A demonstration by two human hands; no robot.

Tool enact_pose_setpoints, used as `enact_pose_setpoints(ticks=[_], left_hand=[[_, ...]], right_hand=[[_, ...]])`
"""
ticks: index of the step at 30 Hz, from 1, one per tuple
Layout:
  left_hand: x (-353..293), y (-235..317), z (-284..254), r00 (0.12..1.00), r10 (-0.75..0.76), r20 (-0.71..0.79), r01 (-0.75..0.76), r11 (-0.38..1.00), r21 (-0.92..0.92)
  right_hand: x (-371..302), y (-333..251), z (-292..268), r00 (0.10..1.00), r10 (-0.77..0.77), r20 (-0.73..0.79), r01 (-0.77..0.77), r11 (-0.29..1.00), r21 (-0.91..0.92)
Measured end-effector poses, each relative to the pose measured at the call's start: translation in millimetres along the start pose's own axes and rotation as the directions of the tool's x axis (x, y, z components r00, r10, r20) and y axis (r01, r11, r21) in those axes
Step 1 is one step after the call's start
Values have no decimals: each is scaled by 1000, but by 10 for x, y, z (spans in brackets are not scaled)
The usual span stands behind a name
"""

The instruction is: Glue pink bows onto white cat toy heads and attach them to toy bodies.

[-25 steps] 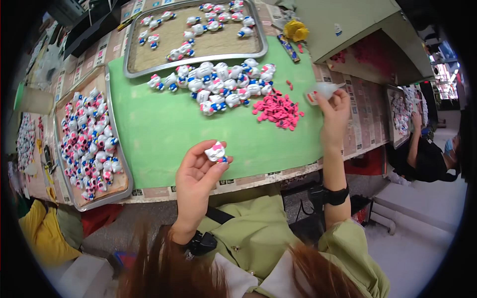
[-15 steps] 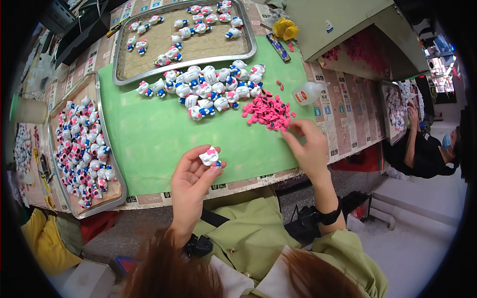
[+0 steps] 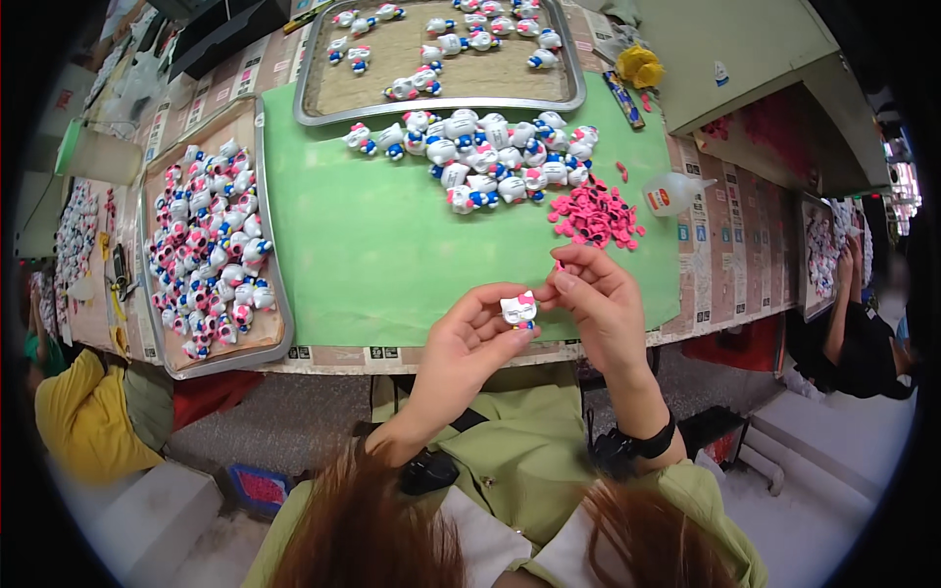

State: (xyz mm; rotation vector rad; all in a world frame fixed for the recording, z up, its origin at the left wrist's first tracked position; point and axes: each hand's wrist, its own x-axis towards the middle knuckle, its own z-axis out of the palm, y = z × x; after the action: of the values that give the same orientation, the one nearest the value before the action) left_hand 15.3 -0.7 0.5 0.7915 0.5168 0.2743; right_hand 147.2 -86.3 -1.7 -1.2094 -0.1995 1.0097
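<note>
Between the thumb and fingers of my left hand (image 3: 467, 343) is a small cat figurine (image 3: 519, 310), white-headed with a pink bow and a blue lower body, its face turned up. My right hand (image 3: 605, 304) is close beside it, thumb and fingertips pinched on a small pink piece (image 3: 560, 267), mostly covered by the fingers. Beyond that hand, a heap of pink pieces (image 3: 594, 216) with some dark faces lies on the green mat (image 3: 363, 265). Left of the heap, a cluster of similar cat figurines (image 3: 480, 157) is spread over the mat.
A metal tray (image 3: 431, 108) at the back holds scattered figurines. Another tray (image 3: 277, 284) at left is piled with figurines bearing pink parts. A squeeze bottle (image 3: 669, 194), a blue tube (image 3: 624, 100) and yellow crumpled material (image 3: 640, 67) are at right. Co-worker's arm (image 3: 836, 318) shows far right.
My right hand has come from the pink heap toward the left hand, now with a pink piece. The left hand still holds the figurine. The whole view has shifted.
</note>
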Motion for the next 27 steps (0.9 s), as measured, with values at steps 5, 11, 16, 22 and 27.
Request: enact_pose_setpoints(ticks=[5,11,16,22,27], left_hand=[[-30,-2,-7,999,40,3,-39,998,-56],[-5,18,-89,998,-64,20,66,988,-142],[-22,51,-138,993,-101,53,112,950,-292],[-15,6,-123,999,-33,-32,31,998,-56],[-23,-8,-96,999,11,-33,-10,1000,27]], right_hand=[[-31,164,107,993,-114,-32,107,977,-182],[-21,283,81,805,-543,239,536,491,-687],[-32,237,105,712,-569,412,603,193,-774],[-77,170,51,762,-594,257,591,475,-652],[-83,38,105,544,-620,565,771,103,-629]])
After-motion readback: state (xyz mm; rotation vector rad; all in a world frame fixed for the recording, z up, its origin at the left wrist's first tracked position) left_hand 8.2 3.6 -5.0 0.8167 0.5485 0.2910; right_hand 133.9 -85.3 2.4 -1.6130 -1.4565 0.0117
